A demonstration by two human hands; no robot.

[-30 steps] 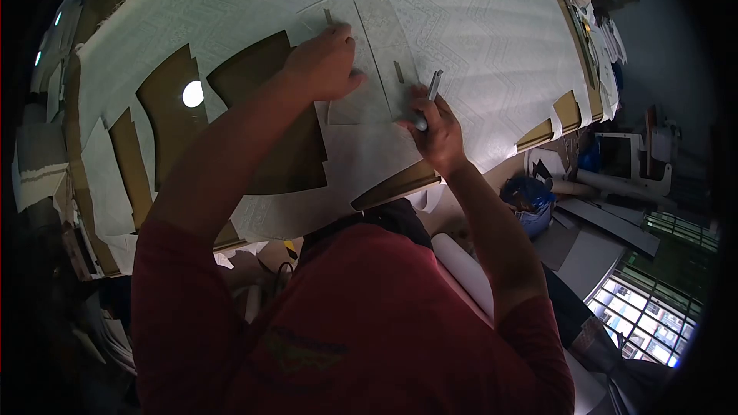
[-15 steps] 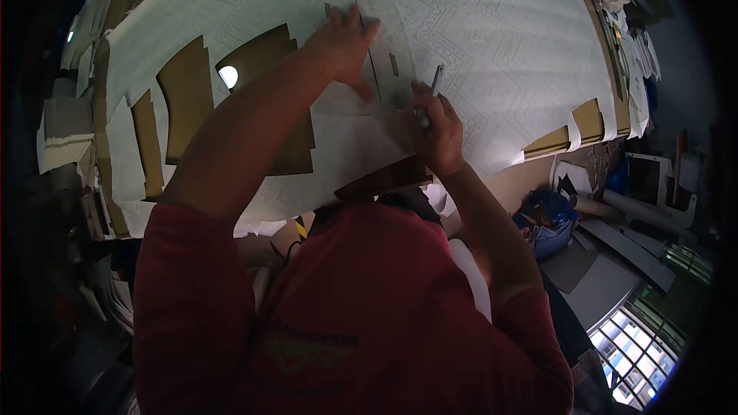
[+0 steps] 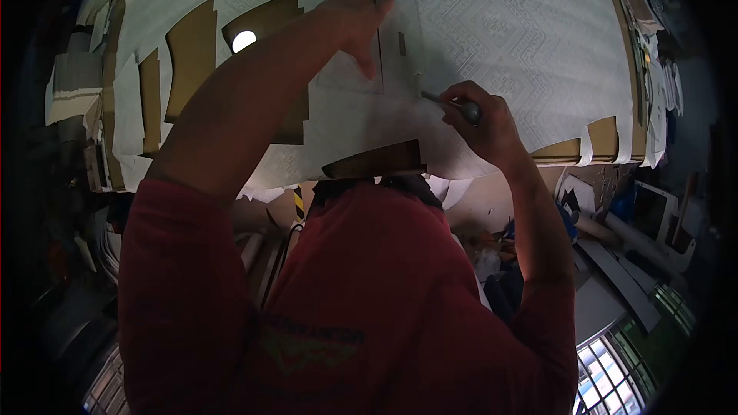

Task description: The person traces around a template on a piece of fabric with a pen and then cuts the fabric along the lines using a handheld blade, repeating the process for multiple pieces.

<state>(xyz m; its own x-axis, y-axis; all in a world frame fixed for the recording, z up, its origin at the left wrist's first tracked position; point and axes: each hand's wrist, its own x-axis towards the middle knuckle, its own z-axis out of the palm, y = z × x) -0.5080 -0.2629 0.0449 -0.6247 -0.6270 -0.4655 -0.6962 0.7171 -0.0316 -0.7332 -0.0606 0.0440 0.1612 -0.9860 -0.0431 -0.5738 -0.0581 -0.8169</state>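
Note:
My left hand is spread with fingers apart, pressing on a translucent pattern template. A dark line and small slots mark this template, which lies on the whitish patterned sheet. To the lower right, my right hand is closed around a slim grey tool with a rounded, bulbous end. The tool's thin tip points left, close to the template's lower right corner. Below the hands, a curved cut-out in the sheet shows dark brown near the table's front edge.
More cut-outs on the left bare the brown board beneath, with a bright round spot by one. White strips cross a cut-out at the right edge. Papers and boards crowd the right side, and a barred window is low right.
My right hand has moved right and down, away from the template, and the tool's tip has swung from pointing up to pointing left. My left hand stays on the template as the view shifts.

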